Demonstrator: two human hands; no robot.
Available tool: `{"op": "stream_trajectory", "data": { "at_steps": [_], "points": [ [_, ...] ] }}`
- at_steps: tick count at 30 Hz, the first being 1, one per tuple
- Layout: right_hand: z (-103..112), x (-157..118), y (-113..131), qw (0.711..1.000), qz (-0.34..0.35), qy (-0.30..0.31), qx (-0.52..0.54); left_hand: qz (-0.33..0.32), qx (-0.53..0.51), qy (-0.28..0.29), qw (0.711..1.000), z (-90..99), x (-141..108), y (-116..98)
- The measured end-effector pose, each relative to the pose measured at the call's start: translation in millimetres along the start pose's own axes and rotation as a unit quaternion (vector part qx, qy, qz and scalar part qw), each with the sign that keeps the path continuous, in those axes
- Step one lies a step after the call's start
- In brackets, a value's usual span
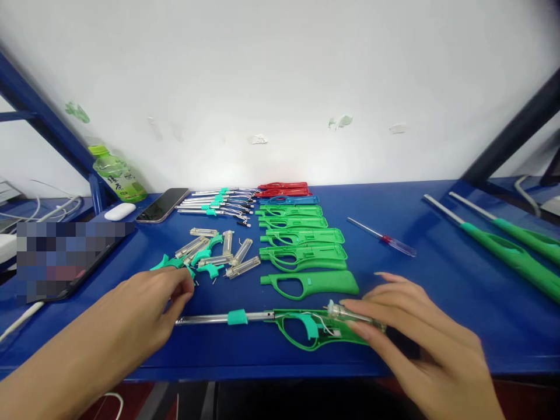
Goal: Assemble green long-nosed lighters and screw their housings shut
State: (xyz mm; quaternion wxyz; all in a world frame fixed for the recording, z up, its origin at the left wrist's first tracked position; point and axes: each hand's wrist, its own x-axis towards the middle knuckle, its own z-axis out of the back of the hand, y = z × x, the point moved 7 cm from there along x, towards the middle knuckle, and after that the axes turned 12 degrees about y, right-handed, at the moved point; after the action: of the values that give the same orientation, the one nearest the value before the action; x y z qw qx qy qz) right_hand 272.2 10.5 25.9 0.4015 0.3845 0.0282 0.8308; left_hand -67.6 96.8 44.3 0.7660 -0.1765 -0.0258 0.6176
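My right hand (420,332) pinches a clear lighter fuel tank (345,312) between thumb and fingers. It is held over the handle end of an open green lighter half-shell (301,344) near the table's front edge. In that shell sit a teal trigger (311,326), a white wire and a silver rod (205,319) with a teal collar (237,317). My left hand (149,309) is closed, fingertips curled in beside a pile of loose teal triggers (210,269) and clear fuel tanks (242,267). Whatever its fingers may hold is hidden.
Behind lie green half-shells (306,283), red shells (284,191) and wired rods (214,211). A screwdriver (385,238) and long green lighters (511,256) are at right. At left are a phone (163,205), a white case (120,212), a bottle (118,175) and a blurred-out device (87,265).
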Motion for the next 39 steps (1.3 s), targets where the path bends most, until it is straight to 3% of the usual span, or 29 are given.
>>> {"op": "stream_trajectory", "data": {
  "at_steps": [4, 8, 13, 16, 19, 23, 26, 33, 39],
  "points": [
    [-0.7, -1.0, -1.1, 1.0, -0.007, 0.0, -0.002, -0.01, 0.046, -0.014, 0.999, 8.7, -3.1, -16.9],
    [-2.0, -2.5, -1.8, 1.0, -0.011, -0.001, -0.005, -0.116, 0.027, -0.042, 0.992, 9.5, -10.0, -51.6],
    [-0.1, -2.4, -1.5, 1.0, -0.016, -0.012, 0.006, -0.237, -0.009, -0.128, 0.963, 3.1, -20.3, -91.5],
    [0.5, -2.2, -1.7, 1.0, -0.022, -0.016, 0.013, -0.281, -0.046, -0.12, 0.951, -2.8, -20.2, -111.9],
    [1.7, -2.0, -0.4, 0.999, -0.021, -0.031, 0.018, -0.284, -0.115, -0.132, 0.943, -0.4, -17.7, -124.8],
    [4.5, -0.8, 3.8, 0.999, -0.005, -0.049, 0.015, -0.229, -0.192, -0.159, 0.941, 3.6, -13.2, -125.4],
    [5.6, 1.1, 7.2, 0.999, 0.016, -0.042, 0.01, -0.185, -0.266, -0.114, 0.939, -5.7, -6.2, -121.2],
    [6.7, 4.0, 12.0, 0.997, 0.069, -0.026, 0.031, -0.191, -0.363, -0.022, 0.912, -39.6, 1.9, -138.4],
    [12.5, 6.8, 14.2, 0.996, 0.061, -0.055, 0.042, -0.131, -0.48, 0.087, 0.863, -62.2, 7.9, -144.7]
  ]
}}
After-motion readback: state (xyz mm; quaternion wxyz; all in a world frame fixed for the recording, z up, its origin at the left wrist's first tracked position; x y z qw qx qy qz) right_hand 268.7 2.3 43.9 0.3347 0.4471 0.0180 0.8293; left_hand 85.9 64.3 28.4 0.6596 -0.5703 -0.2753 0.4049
